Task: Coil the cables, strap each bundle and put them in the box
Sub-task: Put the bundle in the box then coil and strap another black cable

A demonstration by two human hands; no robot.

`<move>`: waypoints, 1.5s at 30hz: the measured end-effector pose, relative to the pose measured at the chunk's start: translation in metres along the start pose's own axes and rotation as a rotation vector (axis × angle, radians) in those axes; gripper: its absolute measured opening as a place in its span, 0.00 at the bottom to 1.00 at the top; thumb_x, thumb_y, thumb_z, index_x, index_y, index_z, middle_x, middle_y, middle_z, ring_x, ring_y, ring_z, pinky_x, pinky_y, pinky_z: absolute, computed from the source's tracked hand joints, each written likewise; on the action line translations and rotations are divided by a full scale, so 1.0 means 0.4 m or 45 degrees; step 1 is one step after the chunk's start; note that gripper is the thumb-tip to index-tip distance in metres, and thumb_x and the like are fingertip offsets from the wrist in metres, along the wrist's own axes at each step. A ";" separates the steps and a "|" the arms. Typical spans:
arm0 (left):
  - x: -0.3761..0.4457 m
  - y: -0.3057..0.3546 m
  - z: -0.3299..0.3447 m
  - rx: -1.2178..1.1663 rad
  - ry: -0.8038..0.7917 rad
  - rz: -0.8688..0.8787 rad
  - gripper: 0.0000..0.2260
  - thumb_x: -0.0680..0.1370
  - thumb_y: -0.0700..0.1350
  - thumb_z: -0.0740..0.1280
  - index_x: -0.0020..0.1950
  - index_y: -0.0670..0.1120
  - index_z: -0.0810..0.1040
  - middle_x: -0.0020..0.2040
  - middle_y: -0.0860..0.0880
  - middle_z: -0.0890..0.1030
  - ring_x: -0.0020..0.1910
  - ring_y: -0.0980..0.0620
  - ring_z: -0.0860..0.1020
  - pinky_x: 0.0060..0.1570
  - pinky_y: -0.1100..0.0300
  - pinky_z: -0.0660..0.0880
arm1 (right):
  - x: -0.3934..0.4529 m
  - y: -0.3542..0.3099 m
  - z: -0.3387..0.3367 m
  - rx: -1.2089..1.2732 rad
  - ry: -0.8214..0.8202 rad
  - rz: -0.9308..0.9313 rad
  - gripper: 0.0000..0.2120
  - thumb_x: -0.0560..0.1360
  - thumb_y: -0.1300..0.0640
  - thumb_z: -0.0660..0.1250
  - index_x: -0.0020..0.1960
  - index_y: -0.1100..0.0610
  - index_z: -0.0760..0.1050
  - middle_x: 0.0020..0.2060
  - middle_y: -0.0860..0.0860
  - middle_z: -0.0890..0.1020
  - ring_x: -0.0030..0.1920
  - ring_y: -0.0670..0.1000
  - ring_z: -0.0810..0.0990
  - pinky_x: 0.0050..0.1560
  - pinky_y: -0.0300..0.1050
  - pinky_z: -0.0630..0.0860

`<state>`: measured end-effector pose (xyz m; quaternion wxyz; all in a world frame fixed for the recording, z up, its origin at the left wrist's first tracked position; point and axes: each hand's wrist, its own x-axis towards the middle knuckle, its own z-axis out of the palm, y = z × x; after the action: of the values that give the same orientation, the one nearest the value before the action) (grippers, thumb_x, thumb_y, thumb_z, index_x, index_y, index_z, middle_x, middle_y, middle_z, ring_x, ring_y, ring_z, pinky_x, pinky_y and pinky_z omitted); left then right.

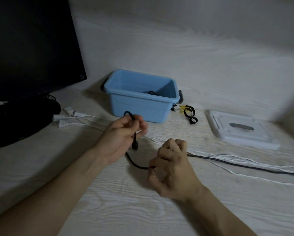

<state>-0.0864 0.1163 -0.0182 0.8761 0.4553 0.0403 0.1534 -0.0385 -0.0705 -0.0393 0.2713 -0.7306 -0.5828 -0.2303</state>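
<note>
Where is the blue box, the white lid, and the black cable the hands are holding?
blue box (pixel 136 108): head view, on its front wall.
white lid (pixel 255 138): head view, on its flat top near the handle.
black cable (pixel 136 165): head view, on the curve between both hands.

The scene is dim and flat, with a cool grey-blue cast and no visible lamp. Light seems soft and diffuse; shadows are faint, the clearest a soft dark patch beneath the left hand (pixel 124 133) on the pale wood-grain tabletop (pixel 119 201). The monitor (pixel 30 45) at the left is a near-featureless black mass without glare. The right hand (pixel 170 167) shows slight motion blur at its fingertips, and fine detail is smeared throughout. Wide-angle distortion bends the tabletop edges and stretches the forearms toward the lower corners. The blue box (pixel 142 106) looks reasonably sharp.
</note>
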 end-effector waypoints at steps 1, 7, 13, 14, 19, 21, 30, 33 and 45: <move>-0.004 -0.008 0.003 0.041 -0.020 0.004 0.05 0.74 0.35 0.63 0.47 0.39 0.77 0.41 0.44 0.81 0.48 0.47 0.80 0.58 0.52 0.78 | 0.000 0.000 0.002 0.027 0.008 -0.016 0.03 0.67 0.58 0.70 0.34 0.55 0.79 0.31 0.48 0.69 0.39 0.52 0.69 0.46 0.51 0.63; -0.037 -0.007 0.017 0.653 -0.256 -0.132 0.10 0.81 0.35 0.59 0.54 0.39 0.80 0.46 0.42 0.84 0.48 0.48 0.82 0.46 0.60 0.78 | 0.009 0.013 0.002 0.064 0.176 0.096 0.04 0.74 0.58 0.70 0.46 0.57 0.83 0.33 0.48 0.72 0.40 0.53 0.70 0.42 0.52 0.66; -0.055 0.031 0.027 1.039 -0.524 -0.479 0.27 0.79 0.60 0.53 0.41 0.39 0.79 0.25 0.39 0.71 0.21 0.52 0.64 0.22 0.63 0.58 | 0.007 0.022 -0.006 0.103 0.292 0.242 0.11 0.78 0.51 0.69 0.51 0.59 0.81 0.37 0.49 0.76 0.39 0.52 0.74 0.42 0.53 0.71; -0.058 0.036 0.027 1.003 -0.631 -0.594 0.30 0.79 0.63 0.51 0.40 0.40 0.80 0.23 0.46 0.65 0.20 0.54 0.59 0.21 0.62 0.54 | 0.010 0.023 -0.008 0.142 0.284 0.279 0.14 0.79 0.49 0.68 0.55 0.59 0.79 0.40 0.49 0.77 0.41 0.52 0.76 0.43 0.51 0.73; -0.049 0.031 0.004 0.603 -0.837 -0.992 0.27 0.76 0.65 0.53 0.33 0.44 0.75 0.20 0.54 0.60 0.17 0.60 0.55 0.18 0.69 0.53 | 0.007 0.033 -0.005 0.582 -0.100 0.294 0.13 0.83 0.51 0.60 0.59 0.57 0.79 0.57 0.48 0.80 0.59 0.49 0.78 0.58 0.49 0.76; -0.043 0.027 -0.003 0.517 -0.836 -1.020 0.25 0.77 0.63 0.55 0.34 0.45 0.73 0.20 0.54 0.60 0.17 0.60 0.55 0.18 0.68 0.52 | 0.005 0.036 -0.003 0.805 -0.199 0.476 0.12 0.83 0.52 0.60 0.55 0.57 0.79 0.52 0.48 0.84 0.55 0.50 0.82 0.56 0.53 0.77; -0.031 -0.016 0.003 0.237 -0.519 -0.679 0.12 0.78 0.49 0.62 0.43 0.41 0.77 0.28 0.51 0.62 0.28 0.53 0.63 0.31 0.60 0.61 | 0.016 0.028 0.003 1.623 0.191 1.022 0.13 0.79 0.53 0.63 0.39 0.58 0.70 0.23 0.48 0.65 0.23 0.46 0.63 0.26 0.38 0.65; -0.033 -0.053 0.022 0.063 -0.455 -0.663 0.12 0.80 0.47 0.61 0.47 0.40 0.78 0.30 0.51 0.64 0.31 0.52 0.65 0.40 0.56 0.66 | 0.029 0.037 -0.009 1.662 0.309 1.133 0.14 0.78 0.52 0.61 0.40 0.62 0.70 0.22 0.48 0.63 0.22 0.45 0.59 0.24 0.37 0.60; -0.006 -0.025 -0.003 -0.395 -0.122 -0.559 0.12 0.79 0.48 0.58 0.37 0.47 0.72 0.27 0.55 0.55 0.23 0.57 0.50 0.20 0.63 0.51 | -0.002 0.092 -0.023 0.779 0.051 0.914 0.08 0.82 0.54 0.63 0.48 0.53 0.80 0.34 0.49 0.81 0.33 0.51 0.79 0.36 0.51 0.78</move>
<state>-0.0865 0.1111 -0.0273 0.9485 0.3028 0.0727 -0.0577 -0.0031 -0.0836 -0.0378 0.5480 -0.7677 -0.3289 0.0463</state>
